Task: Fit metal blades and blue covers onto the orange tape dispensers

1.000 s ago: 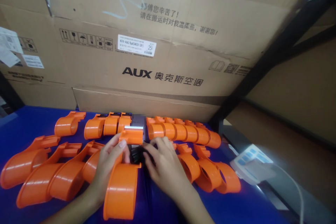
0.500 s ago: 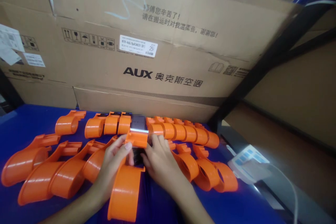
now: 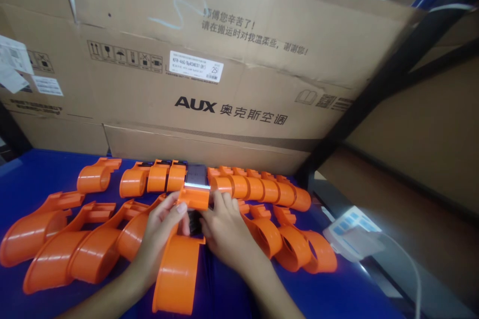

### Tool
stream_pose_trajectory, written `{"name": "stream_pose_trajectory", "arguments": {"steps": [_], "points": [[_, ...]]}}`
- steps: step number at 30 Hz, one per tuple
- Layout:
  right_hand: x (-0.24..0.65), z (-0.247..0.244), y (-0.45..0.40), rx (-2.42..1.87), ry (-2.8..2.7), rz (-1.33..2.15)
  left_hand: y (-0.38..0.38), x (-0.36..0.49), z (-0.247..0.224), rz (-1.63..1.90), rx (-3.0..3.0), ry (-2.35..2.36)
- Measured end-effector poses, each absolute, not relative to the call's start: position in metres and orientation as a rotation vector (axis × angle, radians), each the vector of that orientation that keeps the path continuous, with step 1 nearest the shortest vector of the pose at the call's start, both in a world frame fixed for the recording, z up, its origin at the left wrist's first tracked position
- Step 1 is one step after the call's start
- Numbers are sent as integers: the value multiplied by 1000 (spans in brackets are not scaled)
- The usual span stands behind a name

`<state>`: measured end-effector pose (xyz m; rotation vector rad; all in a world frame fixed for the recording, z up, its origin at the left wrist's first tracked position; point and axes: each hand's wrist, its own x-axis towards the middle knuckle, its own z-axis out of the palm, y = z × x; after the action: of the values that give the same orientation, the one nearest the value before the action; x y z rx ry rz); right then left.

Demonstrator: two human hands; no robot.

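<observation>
The right hand (image 3: 227,228) hides its curled fingertips, so their grip I cannot tell; the left hand (image 3: 160,224) pinches an orange, ring-bodied plastic dispenser (image 3: 175,275), its ring at six o'clock from the fingers.

1. The left hand (image 3: 160,232) covers part of the orange holder (image 3: 176,274) it grips.
2. Fingertips of the right hand (image 3: 226,229) are mostly hidden; its grip is unclear.
3. The black piece (image 3: 194,221) between them is partly hidden.
4. The white label's (image 3: 196,66) finest print is too small to read.
5. The bottom edge cuts off the white cable (image 3: 416,271).
</observation>
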<state>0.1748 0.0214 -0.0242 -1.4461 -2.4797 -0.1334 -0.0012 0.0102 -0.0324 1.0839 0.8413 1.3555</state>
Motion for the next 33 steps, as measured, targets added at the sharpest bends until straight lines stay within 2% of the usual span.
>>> {"name": "stream_pose_trajectory", "arguments": {"steps": [20,33], "points": [[173,-24,28,-1456,-2543,-325,9,0,-33,1361,1061,831],[181,-15,27,-1349,-2484,-203,8,0,-28,1346,1072,829]]}}
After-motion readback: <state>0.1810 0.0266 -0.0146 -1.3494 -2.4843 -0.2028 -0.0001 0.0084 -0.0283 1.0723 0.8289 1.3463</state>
